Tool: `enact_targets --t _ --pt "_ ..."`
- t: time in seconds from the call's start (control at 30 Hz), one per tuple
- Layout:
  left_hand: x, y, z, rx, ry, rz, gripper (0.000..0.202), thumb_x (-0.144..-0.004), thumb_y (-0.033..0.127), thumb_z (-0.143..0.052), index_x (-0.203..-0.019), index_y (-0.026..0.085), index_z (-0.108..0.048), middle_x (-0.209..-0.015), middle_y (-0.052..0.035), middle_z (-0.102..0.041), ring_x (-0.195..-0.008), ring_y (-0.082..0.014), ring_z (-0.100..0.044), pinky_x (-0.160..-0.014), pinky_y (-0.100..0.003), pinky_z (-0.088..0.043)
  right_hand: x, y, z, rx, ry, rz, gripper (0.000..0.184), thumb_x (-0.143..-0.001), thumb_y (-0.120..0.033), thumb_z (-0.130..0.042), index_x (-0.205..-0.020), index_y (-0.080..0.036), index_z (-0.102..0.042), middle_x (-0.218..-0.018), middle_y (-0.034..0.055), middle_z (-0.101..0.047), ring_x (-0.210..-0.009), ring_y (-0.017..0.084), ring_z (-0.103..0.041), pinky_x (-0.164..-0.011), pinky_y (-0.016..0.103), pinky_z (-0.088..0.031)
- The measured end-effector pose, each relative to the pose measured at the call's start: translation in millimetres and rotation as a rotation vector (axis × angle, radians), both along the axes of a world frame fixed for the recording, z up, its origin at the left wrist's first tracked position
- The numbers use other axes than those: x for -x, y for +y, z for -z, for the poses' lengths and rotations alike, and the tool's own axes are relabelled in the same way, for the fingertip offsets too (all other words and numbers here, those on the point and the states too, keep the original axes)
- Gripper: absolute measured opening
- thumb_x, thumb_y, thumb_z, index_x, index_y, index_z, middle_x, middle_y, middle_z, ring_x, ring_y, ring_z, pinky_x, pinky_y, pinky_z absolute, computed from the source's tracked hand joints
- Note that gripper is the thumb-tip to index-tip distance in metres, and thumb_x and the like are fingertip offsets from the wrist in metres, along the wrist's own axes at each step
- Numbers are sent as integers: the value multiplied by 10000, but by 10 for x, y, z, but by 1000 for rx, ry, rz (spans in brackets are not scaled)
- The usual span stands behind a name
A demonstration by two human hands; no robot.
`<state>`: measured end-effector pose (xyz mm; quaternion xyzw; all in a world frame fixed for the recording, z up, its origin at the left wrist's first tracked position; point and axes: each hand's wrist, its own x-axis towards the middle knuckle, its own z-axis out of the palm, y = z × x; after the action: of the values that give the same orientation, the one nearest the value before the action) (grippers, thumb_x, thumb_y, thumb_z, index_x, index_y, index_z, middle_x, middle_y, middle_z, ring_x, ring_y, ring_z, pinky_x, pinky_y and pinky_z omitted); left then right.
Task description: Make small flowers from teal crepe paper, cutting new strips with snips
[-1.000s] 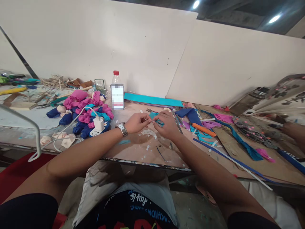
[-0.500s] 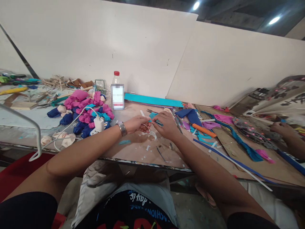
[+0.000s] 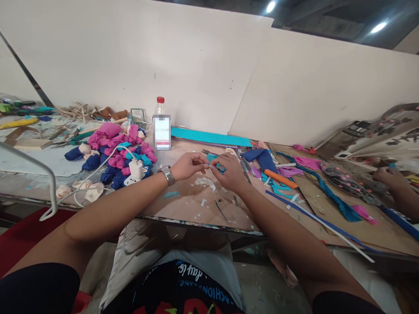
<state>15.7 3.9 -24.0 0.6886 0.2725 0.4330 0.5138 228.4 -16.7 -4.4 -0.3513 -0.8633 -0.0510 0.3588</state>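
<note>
- The teal piece (image 3: 212, 157) was just by the right hand (image 3: 231, 172), partly hidden; its long axis I could not tell.
- Above the table (image 3: 183, 205), right and left hand (image 3: 187, 167) had fingertips nearly together; any pinched thing was unclear.

A red-capped bottle (image 3: 161, 124) stands before the pale wall (image 3: 196, 65).

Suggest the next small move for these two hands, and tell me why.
Perhaps a slight, slow finger adjustment by the right hand while the left hand holds steady: their tips sit close together above the worktable, and anything between them is too small to make out, so gentleness seems wise.
</note>
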Motion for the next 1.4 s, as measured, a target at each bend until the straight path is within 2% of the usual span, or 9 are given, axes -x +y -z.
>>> enact_targets --t 0.17,0.27,0.4,0.7,0.83,1.07,1.23,1.4 --pt "0 13 28 -139 67 -77 355 -837 478 -781 -925 141 -715 -759 -37 -715 -682 -153 -730 -636 -241 -527 7 0 -1 6 14 -40 149 -973 -320 -595 -861 -235 -646 -840 52 -712 -900 252 -614 -880 423 -432" --pt "1 0 25 -149 60 -137 347 -819 463 -792 -929 151 -687 -790 -31 -712 -676 -155 -729 -614 -236 -519 2 -3 -16 28 17 -54 154 -981 -330 -583 -869 -240 -637 -860 56 -710 -911 252 -612 -880 422 -436" --pt "8 -19 13 -167 94 -203 321 -818 440 -786 -927 148 -710 -708 -37 -715 -634 -150 -696 -580 -230 -479 1 -14 -31 35 15 -73 154 -988 -332 -575 -882 -240 -637 -871 58 -709 -916 253 -614 -884 422 -437" --pt "18 -17 -17 -247 106 -210 317 -845 458 -755 -949 166 -821 -736 -60 -747 -615 -136 -650 -575 -244 -454 12 -28 -39 33 23 -45 187 -1008 -358 -550 -881 -245 -630 -900 56 -728 -917 256 -626 -900 434 -433" --pt "6 -27 -4 -250 103 -189 333 -854 467 -748 -968 164 -824 -741 -63 -747 -627 -142 -648 -587 -251 -465 5 -12 -30 18 26 -39 195 -1007 -368 -558 -877 -243 -632 -881 58 -725 -907 258 -623 -883 434 -432" --pt "3 -55 -29 -244 154 -250 328 -869 470 -720 -922 157 -802 -673 -49 -726 -571 -132 -632 -540 -229 -436 -10 2 -22 46 39 -5 210 -987 -423 -600 -898 -245 -666 -907 64 -737 -934 270 -626 -927 457 -435" --pt "2 -37 -11 -210 141 -246 319 -871 457 -711 -928 152 -788 -679 -55 -730 -608 -158 -680 -555 -236 -455 -10 -17 -43 43 47 2 155 -965 -388 -638 -911 -248 -679 -925 62 -747 -955 274 -625 -937 462 -440" --pt "-6 -55 -7 -218 168 -245 321 -877 447 -704 -939 147 -799 -671 -57 -738 -568 -142 -648 -534 -230 -434 -9 -17 -44 47 42 7 142 -955 -358 -643 -880 -243 -678 -895 57 -742 -942 270 -617 -924 456 -438"
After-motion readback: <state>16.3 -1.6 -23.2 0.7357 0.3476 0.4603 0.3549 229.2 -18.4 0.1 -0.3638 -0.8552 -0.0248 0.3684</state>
